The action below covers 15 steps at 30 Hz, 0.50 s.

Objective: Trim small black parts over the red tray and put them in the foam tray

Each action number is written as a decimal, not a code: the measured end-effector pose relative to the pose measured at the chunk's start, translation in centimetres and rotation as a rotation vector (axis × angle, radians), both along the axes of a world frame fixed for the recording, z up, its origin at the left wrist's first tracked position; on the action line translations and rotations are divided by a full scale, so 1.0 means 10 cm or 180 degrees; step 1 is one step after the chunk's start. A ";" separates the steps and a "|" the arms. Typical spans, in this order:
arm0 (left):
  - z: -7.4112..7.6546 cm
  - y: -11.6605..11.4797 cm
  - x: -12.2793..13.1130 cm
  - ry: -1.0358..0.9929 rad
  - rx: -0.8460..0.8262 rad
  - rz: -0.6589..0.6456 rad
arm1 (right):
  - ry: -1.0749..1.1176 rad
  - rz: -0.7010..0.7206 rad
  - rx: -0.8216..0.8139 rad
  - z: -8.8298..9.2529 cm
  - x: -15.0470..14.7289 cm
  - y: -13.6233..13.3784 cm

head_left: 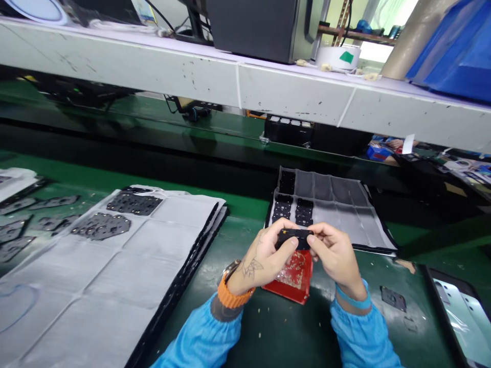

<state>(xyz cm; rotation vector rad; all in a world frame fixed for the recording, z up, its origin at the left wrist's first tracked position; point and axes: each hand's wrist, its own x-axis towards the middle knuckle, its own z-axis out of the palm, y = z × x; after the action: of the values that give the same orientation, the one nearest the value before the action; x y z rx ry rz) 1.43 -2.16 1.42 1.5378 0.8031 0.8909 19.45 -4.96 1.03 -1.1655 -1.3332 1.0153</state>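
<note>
Both hands meet over the green bench and pinch one small black flat part (294, 236) between their fingertips. My left hand (261, 260), tattooed and with an orange watch strap at the wrist, grips the part's left end. My right hand (334, 255) grips its right end. Directly beneath them sits a small red tray (291, 283) holding tiny shiny pieces. Just behind the hands lies a grey compartment tray (337, 202) with black parts in its left cells.
A large grey sheet stack (115, 266) with flat dark metal plates (134, 203) on it lies at left. One loose dark plate (393, 298) rests at right, near a black-framed tray (460, 317). A white shelf beam (238, 82) runs overhead across the back.
</note>
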 end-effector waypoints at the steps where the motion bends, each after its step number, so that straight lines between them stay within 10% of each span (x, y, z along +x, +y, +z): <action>1: -0.01 0.01 -0.01 -0.0022 -0.0108 -0.0053 | 0.0021 -0.0031 -0.0019 0.00 0.00 0.00; 15: -0.07 0.06 -0.01 0.0099 0.0061 0.0123 | -0.0015 -0.0260 -0.0197 0.05 -0.04 -0.02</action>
<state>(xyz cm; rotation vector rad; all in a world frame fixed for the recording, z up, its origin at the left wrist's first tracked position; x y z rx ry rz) 1.28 -1.60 0.71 1.5608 0.8513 0.9073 19.09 -5.14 1.55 -1.2593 -1.2553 1.0011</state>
